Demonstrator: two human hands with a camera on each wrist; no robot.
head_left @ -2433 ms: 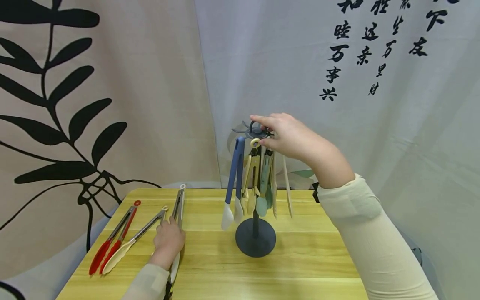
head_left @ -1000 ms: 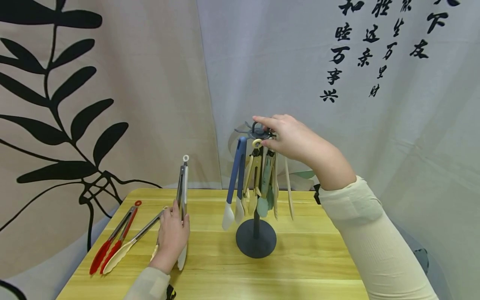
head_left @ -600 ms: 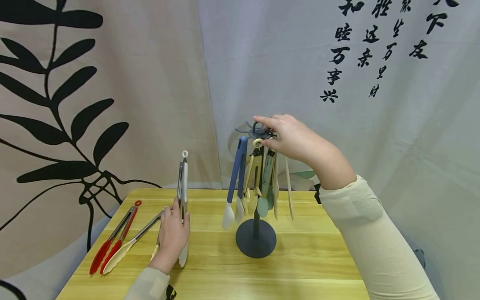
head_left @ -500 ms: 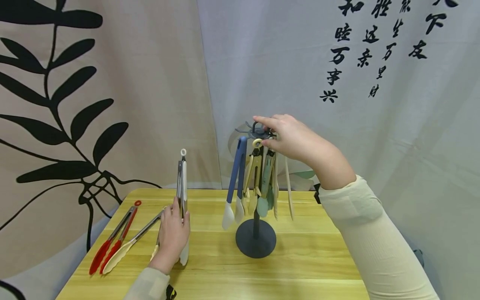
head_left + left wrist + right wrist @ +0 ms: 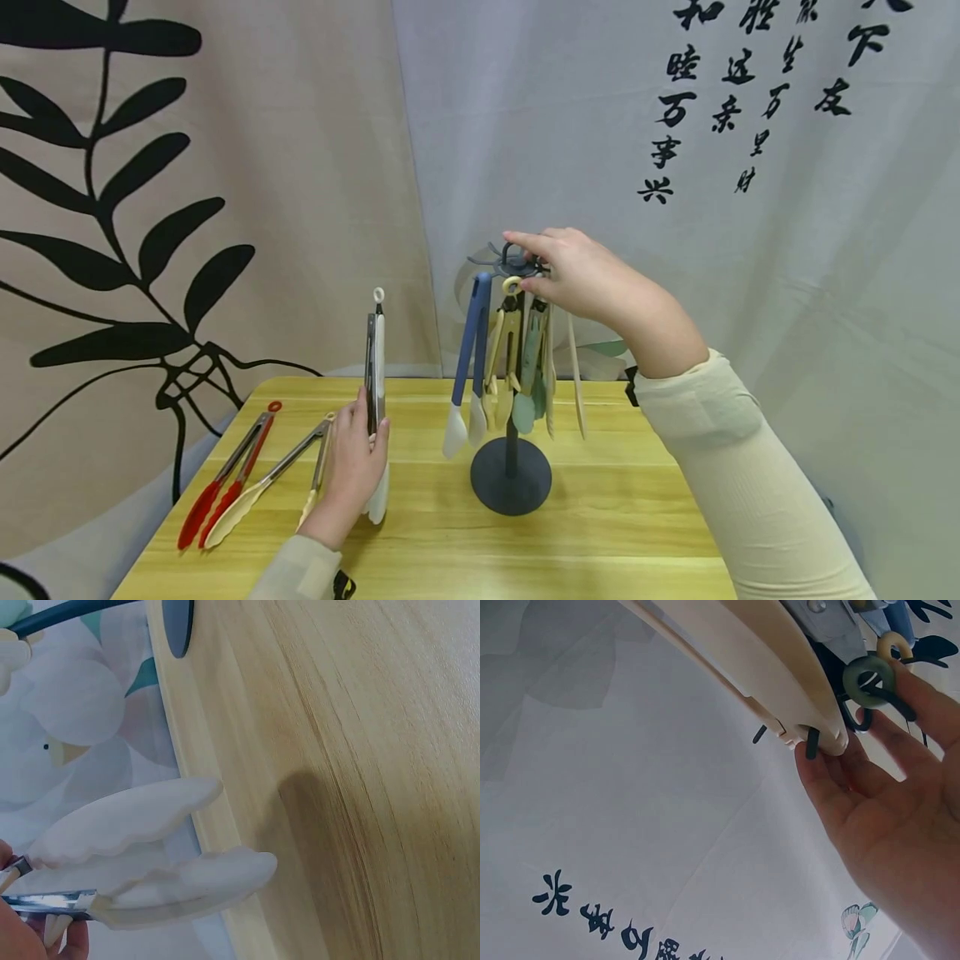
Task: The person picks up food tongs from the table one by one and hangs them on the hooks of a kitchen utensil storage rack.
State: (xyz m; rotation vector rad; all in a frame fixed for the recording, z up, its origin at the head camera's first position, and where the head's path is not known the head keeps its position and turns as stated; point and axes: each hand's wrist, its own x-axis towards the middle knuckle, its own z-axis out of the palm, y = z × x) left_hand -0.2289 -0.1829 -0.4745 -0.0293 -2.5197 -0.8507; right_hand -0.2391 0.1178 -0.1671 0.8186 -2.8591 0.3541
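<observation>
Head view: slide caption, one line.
Left hand holding white-tipped metal tongs near a dark stand hung with other tongs, right hand at its top.

The head view faces forward and down from farther back, sharing the rack [image 5: 511, 492] with both closer wrist views.

- I see white-tipped metal tongs [image 5: 380, 367] upright, ring up, jaws parted, left hand [image 5: 349, 452] gripping them!
- Upright dark hook stand [image 5: 512, 477]: right hand [image 5: 572, 271] at its top, blue tongs [image 5: 468, 342], yellow tongs [image 5: 512, 337] hanging.
</observation>
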